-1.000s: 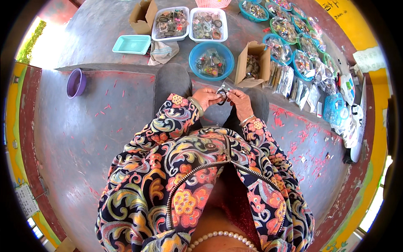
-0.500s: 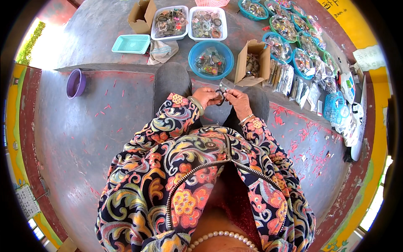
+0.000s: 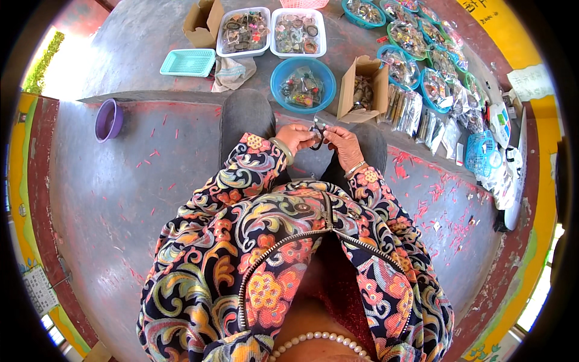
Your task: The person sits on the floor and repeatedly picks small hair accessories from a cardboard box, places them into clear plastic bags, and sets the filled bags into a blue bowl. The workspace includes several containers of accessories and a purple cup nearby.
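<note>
Above my knees, my left hand [image 3: 295,139] and my right hand [image 3: 345,145] are close together, both with fingers pinched. Between them is a small dark loop [image 3: 318,145], perhaps a hair tie or bracelet, with clear plastic and a small pale piece at its upper end. My left fingertips grip its left side; the right thumb and fingers grip the right. Just beyond my hands stands a blue basin [image 3: 275,90] with small bagged pieces in it. An open cardboard box [image 3: 379,96] of dark rounded pieces stands right of the basin.
On the raised ledge are two white trays [image 3: 274,42] of small accessories, an aqua basket [image 3: 188,63], a cloth [image 3: 232,73] and another cardboard box [image 3: 202,24]. Several filled baskets and plastic packets [image 3: 405,114] crowd the right. A purple basin [image 3: 109,120] sits on the floor left.
My right hand has turned slightly and its fingers have shifted on the dark loop. The loop is tilted a little differently; my left hand has barely moved.
</note>
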The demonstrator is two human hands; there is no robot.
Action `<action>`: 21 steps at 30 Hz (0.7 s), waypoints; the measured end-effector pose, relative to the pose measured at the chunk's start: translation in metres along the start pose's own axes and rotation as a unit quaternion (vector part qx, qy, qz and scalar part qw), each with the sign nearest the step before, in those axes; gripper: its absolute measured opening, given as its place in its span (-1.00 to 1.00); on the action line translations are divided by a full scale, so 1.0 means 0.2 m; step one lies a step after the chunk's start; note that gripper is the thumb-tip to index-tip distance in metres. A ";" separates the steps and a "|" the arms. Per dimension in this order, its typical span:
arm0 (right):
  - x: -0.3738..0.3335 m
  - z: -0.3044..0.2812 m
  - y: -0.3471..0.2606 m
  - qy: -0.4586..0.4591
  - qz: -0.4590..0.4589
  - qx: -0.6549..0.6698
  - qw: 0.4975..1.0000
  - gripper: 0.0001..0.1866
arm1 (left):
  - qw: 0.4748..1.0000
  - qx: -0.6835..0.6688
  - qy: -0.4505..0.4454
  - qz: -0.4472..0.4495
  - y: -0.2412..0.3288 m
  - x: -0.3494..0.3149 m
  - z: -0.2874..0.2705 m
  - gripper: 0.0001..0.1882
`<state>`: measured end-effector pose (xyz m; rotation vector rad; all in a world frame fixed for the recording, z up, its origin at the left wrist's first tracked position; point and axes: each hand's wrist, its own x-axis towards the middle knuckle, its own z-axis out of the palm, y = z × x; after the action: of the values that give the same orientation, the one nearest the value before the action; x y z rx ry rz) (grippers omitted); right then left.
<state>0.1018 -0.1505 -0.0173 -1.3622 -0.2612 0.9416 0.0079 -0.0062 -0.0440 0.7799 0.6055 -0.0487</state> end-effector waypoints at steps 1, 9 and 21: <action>0.00 0.00 0.00 -0.009 -0.003 -0.011 1.000 -0.83 | 1.000 -0.009 0.003 0.001 0.00 0.00 0.00 -0.89; 0.01 -0.01 0.01 -0.032 -0.008 -0.030 0.999 -0.82 | 1.000 0.020 0.010 0.010 0.02 -0.01 0.01 -0.90; 0.01 -0.01 0.02 -0.014 -0.011 -0.045 0.999 -0.86 | 0.999 0.030 -0.001 -0.024 0.06 -0.07 0.08 -0.83</action>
<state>0.1029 -0.1514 -0.0232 -1.4260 -0.3431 0.9406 0.0072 -0.0103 -0.0202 0.8237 0.6235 -0.1132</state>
